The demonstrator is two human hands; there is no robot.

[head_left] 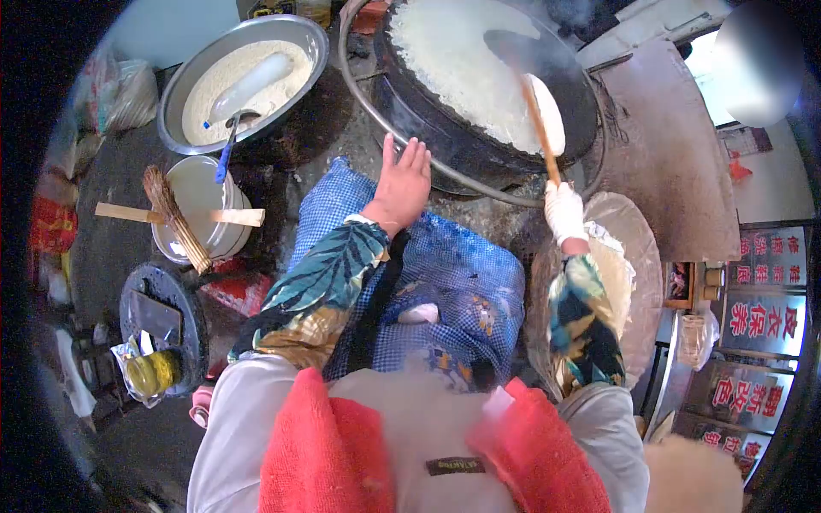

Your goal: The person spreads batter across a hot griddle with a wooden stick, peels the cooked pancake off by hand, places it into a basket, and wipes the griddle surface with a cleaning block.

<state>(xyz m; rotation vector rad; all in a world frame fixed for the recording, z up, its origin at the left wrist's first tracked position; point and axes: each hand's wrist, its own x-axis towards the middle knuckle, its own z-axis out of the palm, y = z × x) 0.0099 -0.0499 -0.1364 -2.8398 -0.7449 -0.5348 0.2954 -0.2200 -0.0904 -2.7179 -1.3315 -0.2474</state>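
Note:
My left hand is bare, its fingers stretched out beside the metal ring around a round griddle. Whether it touches the ring I cannot tell. A thin white batter layer covers much of the dark griddle surface. In a white glove, my right hand is closed around the lower end of a long wooden stick, which reaches over the griddle. A white oblong piece lies along the stick; whether it is part of the tool is unclear. Steam blurs the far side.
At upper left a metal basin holds pale batter or flour and a blue-handled ladle. A white bucket has a bundled-twig brush across it. Beside my right forearm sits a lined round basket. A brown board lies right of the griddle.

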